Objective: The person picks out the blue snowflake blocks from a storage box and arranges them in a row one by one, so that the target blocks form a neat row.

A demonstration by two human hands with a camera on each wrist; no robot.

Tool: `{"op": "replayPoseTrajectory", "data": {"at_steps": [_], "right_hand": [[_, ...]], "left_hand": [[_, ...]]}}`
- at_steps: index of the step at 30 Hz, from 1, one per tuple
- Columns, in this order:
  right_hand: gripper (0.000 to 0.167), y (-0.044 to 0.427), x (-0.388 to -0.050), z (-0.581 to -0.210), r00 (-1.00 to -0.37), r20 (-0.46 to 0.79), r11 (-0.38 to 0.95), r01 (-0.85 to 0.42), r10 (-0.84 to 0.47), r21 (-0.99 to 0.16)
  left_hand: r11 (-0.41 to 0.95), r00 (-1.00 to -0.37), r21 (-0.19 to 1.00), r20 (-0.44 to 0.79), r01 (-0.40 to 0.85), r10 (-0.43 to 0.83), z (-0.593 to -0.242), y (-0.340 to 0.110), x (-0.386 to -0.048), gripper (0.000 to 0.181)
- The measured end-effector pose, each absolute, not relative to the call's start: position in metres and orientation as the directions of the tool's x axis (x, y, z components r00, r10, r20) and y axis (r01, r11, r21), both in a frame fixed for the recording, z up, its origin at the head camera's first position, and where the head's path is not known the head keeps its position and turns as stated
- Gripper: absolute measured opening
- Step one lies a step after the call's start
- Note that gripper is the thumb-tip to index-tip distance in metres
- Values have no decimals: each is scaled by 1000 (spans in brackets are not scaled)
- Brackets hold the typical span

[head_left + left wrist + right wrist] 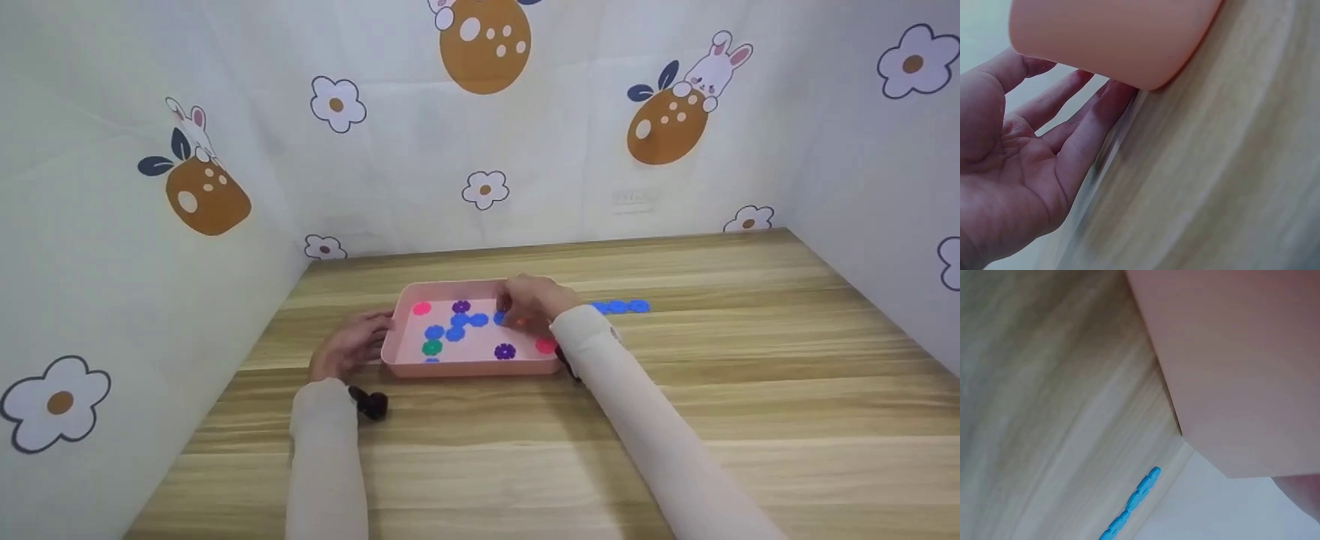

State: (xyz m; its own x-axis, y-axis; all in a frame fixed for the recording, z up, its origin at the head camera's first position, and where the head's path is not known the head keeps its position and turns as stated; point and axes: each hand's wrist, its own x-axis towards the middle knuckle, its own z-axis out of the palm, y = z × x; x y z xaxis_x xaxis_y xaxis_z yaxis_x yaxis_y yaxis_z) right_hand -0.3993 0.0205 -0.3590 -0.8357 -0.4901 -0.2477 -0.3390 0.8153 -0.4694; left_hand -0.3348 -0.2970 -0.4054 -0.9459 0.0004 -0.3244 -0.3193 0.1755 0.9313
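A shallow pink tray on the wooden table holds flower-shaped plastic discs in several colours. My left hand is at its left end, with slightly bent fingers touching the outer wall, as the left wrist view shows up close. My right hand reaches over the right part of the tray, fingers bent down at a blue disc. Whether they pinch it is hidden. In the right wrist view the tray wall covers most of that hand. To the tray's right lies a row of joined blue discs.
Other discs in the tray include purple ones, a green one, a pink one and several blue ones. A patterned cloth walls in the table at the back and sides.
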Motion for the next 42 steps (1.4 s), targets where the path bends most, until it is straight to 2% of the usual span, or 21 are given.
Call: {"op": "replayPoseTrajectory", "data": {"at_steps": [6, 12, 21, 32, 38, 42], "right_hand": [[23, 18, -399, -359, -843, -280, 830, -293, -458, -475], [23, 21, -401, -362, -816, -201, 802, -430, -542, -415], [22, 18, -401, -360, -822, -261, 822, -369, -506, -434], [22, 17, -402, -361, -813, -212, 811, -439, -542, -387], [14, 18, -404, -361, -794, -139, 778, -518, -592, -354], [17, 21, -405, -359, -795, -149, 772, -496, -588, -397]], "left_hand": [[166, -950, 938, -311, -304, 16, -405, -297, -335, 57], [183, -946, 932, -323, -314, 23, -404, -296, -335, 58], [180, -944, 930, -328, -319, 22, -404, -296, -336, 57], [170, -949, 936, -316, -308, 22, -405, -298, -336, 57], [160, -949, 937, -315, -309, 10, -405, -298, -336, 56], [151, -952, 942, -307, -301, 13, -405, -297, -335, 55]]}}
